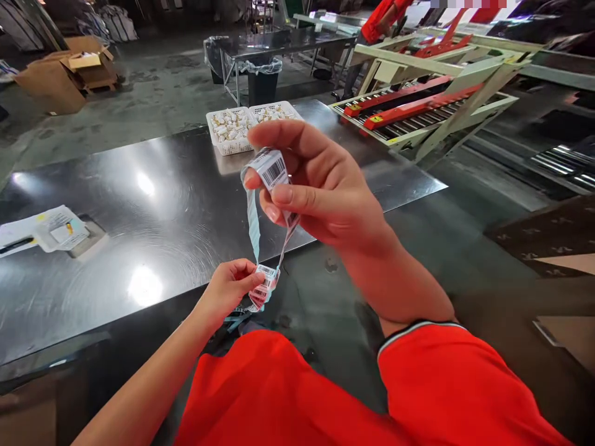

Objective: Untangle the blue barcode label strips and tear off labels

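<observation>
A strip of barcode labels (274, 171) on pale blue backing runs between my two hands. My right hand (320, 179) is raised over the table's front edge, with thumb and fingers closed on the upper part of the strip, which loops over a fingertip. Lower and to the left, my left hand (232, 285) pinches a bunched lower part of the labels near my body. Two white perforated baskets (232, 146) stand beyond my right hand, filled with small white and gold-coloured pieces too small to name.
The shiny metal table (176, 204) spans the front. At its left lie papers and a clear plastic tray (62, 230). Behind are a black bin (263, 87), another table (288, 42), cardboard boxes (56, 83), a lift frame with red arms (418, 102) and a person in red (379, 25).
</observation>
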{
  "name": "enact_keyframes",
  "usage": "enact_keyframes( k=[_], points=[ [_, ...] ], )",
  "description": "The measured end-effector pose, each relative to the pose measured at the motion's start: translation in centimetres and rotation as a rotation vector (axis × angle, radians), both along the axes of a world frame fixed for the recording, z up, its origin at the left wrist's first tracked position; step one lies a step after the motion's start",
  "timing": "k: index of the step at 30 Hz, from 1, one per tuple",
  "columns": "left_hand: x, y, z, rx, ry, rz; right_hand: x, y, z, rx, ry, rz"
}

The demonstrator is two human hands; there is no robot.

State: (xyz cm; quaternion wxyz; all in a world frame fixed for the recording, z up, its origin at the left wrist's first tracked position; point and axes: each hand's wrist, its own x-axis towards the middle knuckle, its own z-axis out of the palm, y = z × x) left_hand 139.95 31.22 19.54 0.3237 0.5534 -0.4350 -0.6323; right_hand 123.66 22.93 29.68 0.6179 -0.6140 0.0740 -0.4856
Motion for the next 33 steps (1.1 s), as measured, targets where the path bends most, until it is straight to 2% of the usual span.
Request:
enact_keyframes(
  k=[2, 4, 6, 11, 13, 15, 19, 24, 27, 33],
  points=[
    [-0.2, 0.4, -0.1, 0.031, 0.097, 0.092, -0.2, -0.3, -0.6, 0.006, 0.012, -0.016],
    [-0.1, 0.7, -0.1, 0.034, 0.167, 0.176, -0.3, -0.7, -2.0, 0.033, 0.023, -0.013],
    [0.1, 1.1, -0.1, 0.022, 0.181, 0.234, 0.0, -1.1, -4.5, 0.125, 0.044, 0.019],
    [1.2, 1.8, 0.0, 0.001, 0.113, 0.318, 1.3, -0.7, -12.1, 0.479, 0.113, 0.09],
    [1.6, 2.1, 0.1, 0.035, 0.155, 0.373, 1.7, 0.2, -14.2, 0.525, 0.087, 0.111],
    [1.8, 2.4, 0.2, 0.063, 0.191, 0.439, 2.0, 1.4, -15.5, 0.555, 0.078, 0.107],
    [2.0, 2.9, 0.5, 0.101, 0.188, 0.532, 2.5, 3.7, -16.6, 0.605, 0.116, -0.088],
    [2.4, 3.3, 0.5, 0.107, 0.176, 0.543, 3.8, 5.3, -17.2, 0.528, 0.25, 0.025],
    [2.6, 3.5, 0.3, 0.1, 0.161, 0.578, 4.3, 5.5, -17.1, 0.452, 0.282, -0.037],
    [3.1, 3.8, -0.3, 0.092, 0.175, 0.683, 4.6, 6.0, -16.6, 0.545, 0.236, -0.02]
  ],
)
